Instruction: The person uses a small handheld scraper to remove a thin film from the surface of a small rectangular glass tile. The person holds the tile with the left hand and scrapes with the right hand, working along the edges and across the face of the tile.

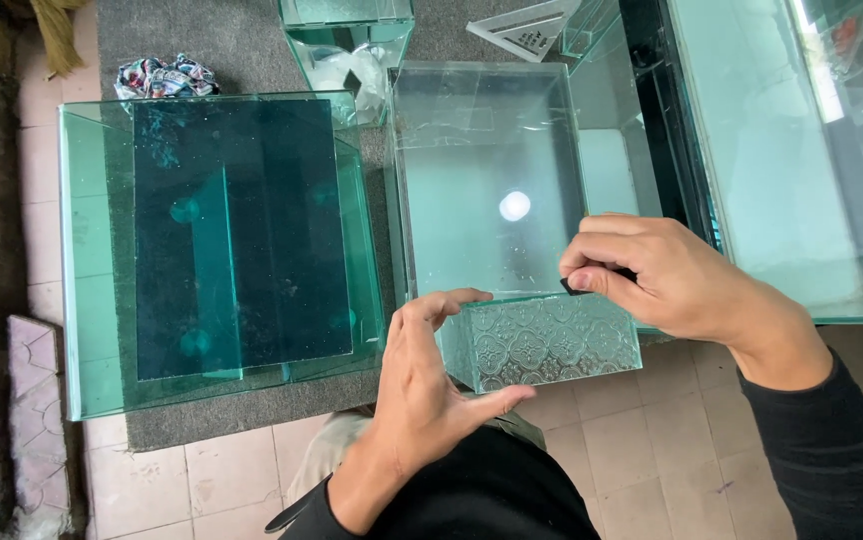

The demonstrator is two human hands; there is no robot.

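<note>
Glass tank [492,190], left hand [432,385] spread against patterned front, right hand [652,275] pinching small black piece [577,287]

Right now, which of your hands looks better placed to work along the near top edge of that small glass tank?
Probably the right hand: it pinches a small dark piece right at the small glass tank's near rim. The left hand only braces the patterned front pane.

Grey mat [252,425] on tiled floor [652,450] bears glass tanks [82,300]; crumpled cloth [165,76].
</note>
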